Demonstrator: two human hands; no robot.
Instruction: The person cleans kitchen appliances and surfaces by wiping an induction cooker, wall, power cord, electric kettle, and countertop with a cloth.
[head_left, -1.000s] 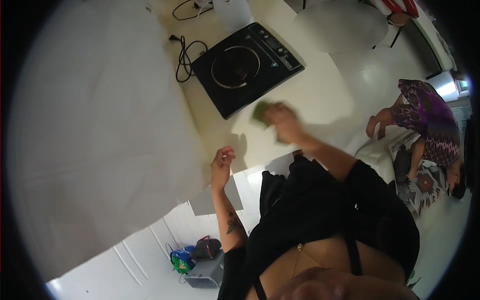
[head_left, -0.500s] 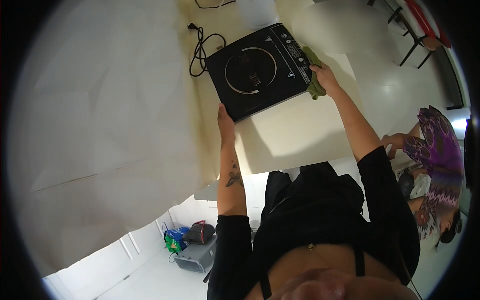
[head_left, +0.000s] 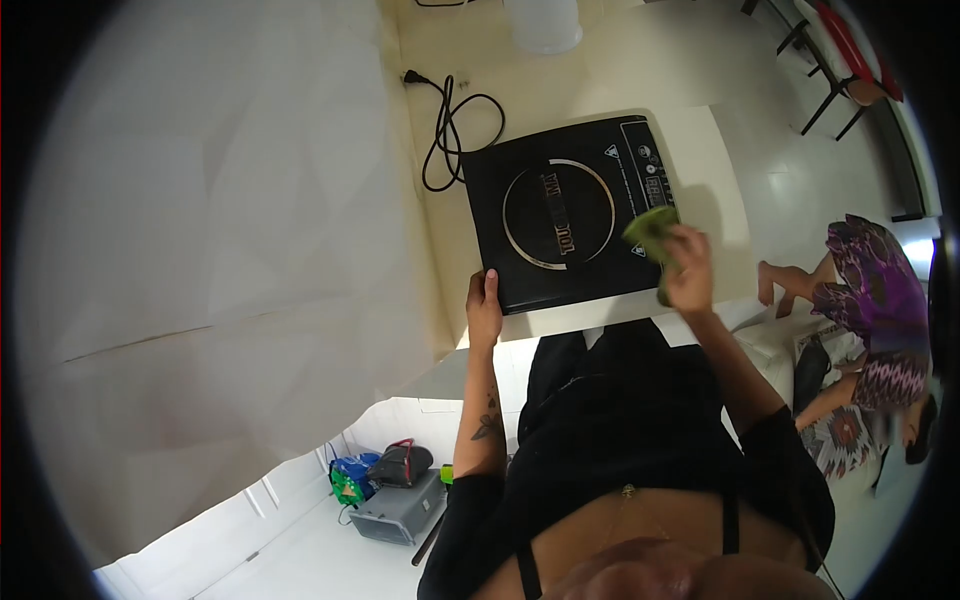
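Clamped on one green cloth (head_left: pixel 652 230), the right hand (head_left: pixel 690 272) is over the control panel (head_left: pixel 648 165) of one black cooktop (head_left: pixel 540 235) on the cream countertop (head_left: pixel 716 175); the left hand (head_left: pixel 483 308) has its thumb on the near left corner, its remaining fingers too hidden to tell their closure. One looped black cord (head_left: pixel 447 112) lies beside the cooktop, one whitish container (head_left: pixel 545 25), contents indiscernible, stands beyond, and one grey bin (head_left: pixel 392 518) at lower left bears one dark bag (head_left: pixel 402 466). Relative to half a second earlier, the cooktop lies nearer the body (head_left: pixel 625 415), and the cloth, formerly along its right edge, reaches over the panel.
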